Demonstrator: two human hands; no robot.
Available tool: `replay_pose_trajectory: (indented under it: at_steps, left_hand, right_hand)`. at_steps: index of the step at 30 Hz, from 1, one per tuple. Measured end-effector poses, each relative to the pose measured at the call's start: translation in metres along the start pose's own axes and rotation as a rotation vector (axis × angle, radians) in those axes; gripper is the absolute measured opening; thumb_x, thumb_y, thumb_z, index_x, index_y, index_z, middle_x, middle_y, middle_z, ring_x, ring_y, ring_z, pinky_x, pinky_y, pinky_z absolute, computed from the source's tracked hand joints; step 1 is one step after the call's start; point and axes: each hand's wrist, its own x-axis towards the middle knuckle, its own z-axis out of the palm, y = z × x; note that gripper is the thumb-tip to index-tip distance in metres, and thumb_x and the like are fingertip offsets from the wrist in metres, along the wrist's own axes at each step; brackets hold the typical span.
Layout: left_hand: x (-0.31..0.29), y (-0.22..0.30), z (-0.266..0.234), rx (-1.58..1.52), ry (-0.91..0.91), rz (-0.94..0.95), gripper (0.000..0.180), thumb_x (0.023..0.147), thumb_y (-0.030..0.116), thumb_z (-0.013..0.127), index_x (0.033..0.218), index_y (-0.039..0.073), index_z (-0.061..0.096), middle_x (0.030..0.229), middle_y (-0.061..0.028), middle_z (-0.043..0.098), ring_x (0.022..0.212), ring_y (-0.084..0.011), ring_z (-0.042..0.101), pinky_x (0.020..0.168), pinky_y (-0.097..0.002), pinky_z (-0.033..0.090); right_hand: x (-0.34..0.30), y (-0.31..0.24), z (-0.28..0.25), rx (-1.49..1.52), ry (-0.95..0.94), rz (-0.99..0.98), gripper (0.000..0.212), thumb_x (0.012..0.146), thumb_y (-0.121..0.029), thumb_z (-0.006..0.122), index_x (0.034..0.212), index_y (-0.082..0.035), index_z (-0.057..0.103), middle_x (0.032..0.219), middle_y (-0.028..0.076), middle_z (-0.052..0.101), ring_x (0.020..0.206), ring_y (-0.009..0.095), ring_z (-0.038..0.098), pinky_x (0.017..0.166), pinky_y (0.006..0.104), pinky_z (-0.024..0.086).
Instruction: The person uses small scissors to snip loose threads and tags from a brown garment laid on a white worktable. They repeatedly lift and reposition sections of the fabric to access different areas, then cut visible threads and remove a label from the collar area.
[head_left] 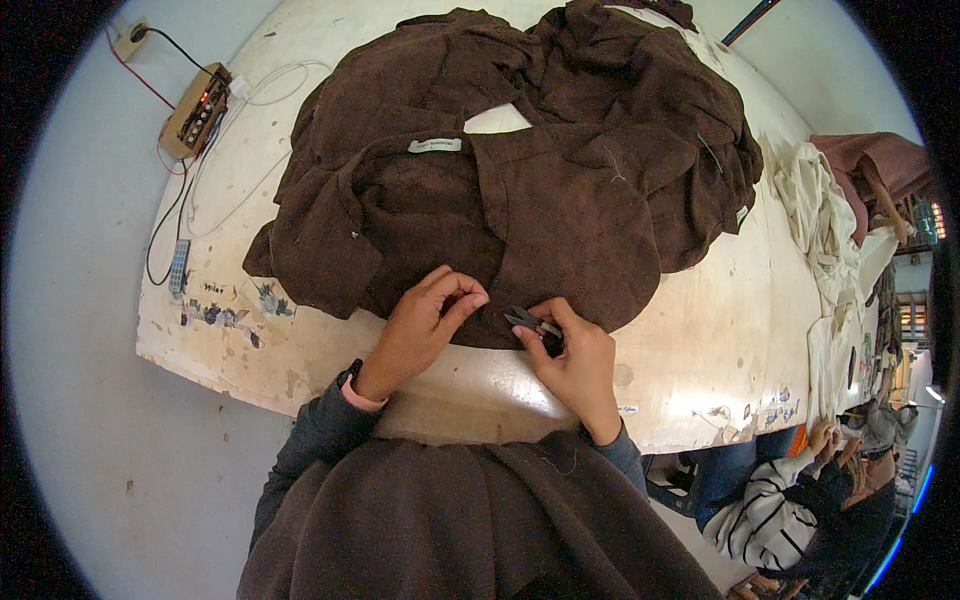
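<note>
A dark brown garment (580,210) lies in loose folds across the table, its neck opening toward me and a small white label (435,146) sewn inside the collar. Above its near edge, my left hand (420,325) is closed in a pinch, thumb against forefinger; whatever sits between the fingertips is too small to make out. My right hand (580,360) grips a pair of small dark thread snips (530,322), blades pointing left toward the other hand. A pale loose thread (617,168) shows on the cloth to the right.
At the far left of the worn pale table (690,370) are a power strip (195,112), white cables and a grey remote control (180,266). Cream cloth (820,225) lies along the right edge. A person in a striped sleeve (765,515) works at the lower right.
</note>
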Motion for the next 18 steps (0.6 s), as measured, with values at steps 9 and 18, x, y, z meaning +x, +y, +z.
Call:
replay_pose_trajectory:
  at_steps: [9, 18]
  left_hand:
    - [-0.011, 0.004, 0.015, 0.594, 0.018, 0.296, 0.02, 0.09, 0.026, 0.076, 0.103, 0.011, 0.075, 0.088, -0.0058, 0.062, 0.075, -0.0237, 0.066, 0.066, -0.0347, 0.055]
    - [-0.004, -0.004, 0.016, 0.347, 0.06, -0.112, 0.016, 0.099, 0.025, 0.067, 0.101, 0.009, 0.071, 0.094, -0.0063, 0.065, 0.075, -0.0268, 0.069, 0.065, -0.0384, 0.055]
  right_hand:
    - [0.0, -0.004, 0.006, 0.09, 0.083, 0.092, 0.022, 0.09, -0.027, 0.077, 0.097, -0.009, 0.065, 0.079, 0.011, 0.073, 0.062, 0.032, 0.07, 0.056, 0.0403, 0.051]
    - [0.001, 0.002, 0.01, 0.065, 0.056, 0.097, 0.024, 0.09, -0.028, 0.077, 0.098, -0.009, 0.064, 0.082, 0.01, 0.073, 0.063, 0.031, 0.07, 0.056, 0.0393, 0.051]
